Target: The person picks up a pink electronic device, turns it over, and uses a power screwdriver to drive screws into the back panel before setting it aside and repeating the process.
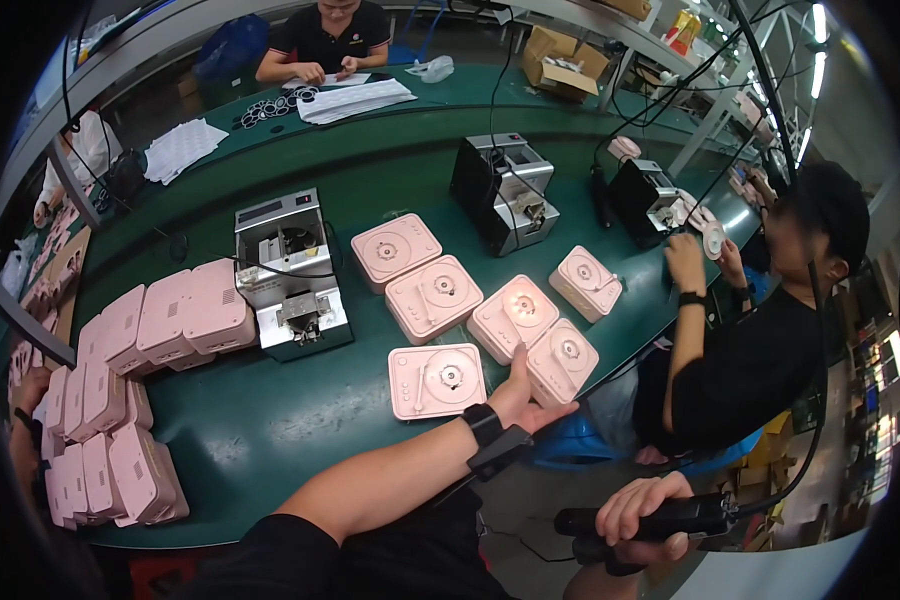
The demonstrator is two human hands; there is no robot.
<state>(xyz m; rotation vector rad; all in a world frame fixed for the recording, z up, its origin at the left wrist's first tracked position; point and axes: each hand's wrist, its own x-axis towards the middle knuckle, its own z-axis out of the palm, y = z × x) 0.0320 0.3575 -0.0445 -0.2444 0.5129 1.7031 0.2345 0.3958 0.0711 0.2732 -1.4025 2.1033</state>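
My left hand (pixel 518 392) reaches across the table's front edge and grips the near side of a pink case (pixel 566 358) shaped like a small record player. Its thumb lies along the side and the fingers reach under the edge. My right hand (pixel 638 508) is closed around a black corded electric screwdriver (pixel 708 517), held low and level in front of the table. Other pink cases stand close by: one (pixel 515 315) touches the gripped case's far side, one (pixel 437 380) lies left of my hand, and one (pixel 586 283) sits farther right.
Stacked pink cases (pixel 195 310) fill the left of the green table (pixel 260 425). Screw feeder machines (pixel 292 270) (pixel 505 190) stand behind. A co-worker in black (pixel 760 350) works at the right; another person (pixel 335 45) sits opposite. Cables hang overhead. An open carton (pixel 565 65) stands far back.
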